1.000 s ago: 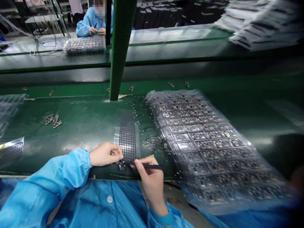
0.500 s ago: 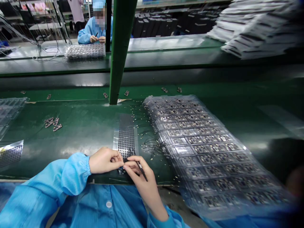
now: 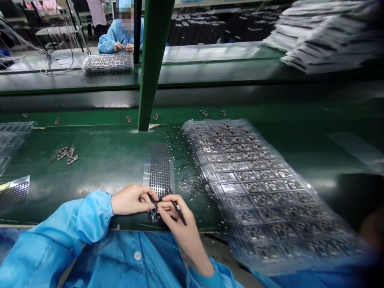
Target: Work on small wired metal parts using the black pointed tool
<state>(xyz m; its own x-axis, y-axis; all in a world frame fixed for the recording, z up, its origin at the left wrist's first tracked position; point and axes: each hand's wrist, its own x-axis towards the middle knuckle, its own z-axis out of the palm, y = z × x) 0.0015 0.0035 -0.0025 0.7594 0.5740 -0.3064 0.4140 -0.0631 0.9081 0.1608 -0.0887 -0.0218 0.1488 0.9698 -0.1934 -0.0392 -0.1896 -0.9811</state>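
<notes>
My left hand [image 3: 129, 200] is closed near the table's front edge, pinching a small circuit board [image 3: 154, 216] between thumb and fingers. Close against it, my right hand [image 3: 177, 218] grips black tweezers [image 3: 179, 212], whose tips meet the board but are partly hidden by the fingers. Just beyond both hands lies a clear sheet of small black stickers [image 3: 160, 172]. To their right, a stack of clear plastic trays [image 3: 255, 176] holds many circuit boards, with thin black wires [image 3: 190, 182] hanging out along its left side.
A green post [image 3: 153, 64] rises beyond the sticker sheet. Several small boards [image 3: 67, 155] lie in a cluster at left, near another sticker sheet [image 3: 15, 192] and clear trays [image 3: 15, 136]. More boards sit along the green belt [image 3: 177, 114]. A co-worker [image 3: 120, 36] sits across.
The small boards on the far belt have shifted slightly left. Both my hands stay together at the board, with small finger movements; more of the board shows below them.
</notes>
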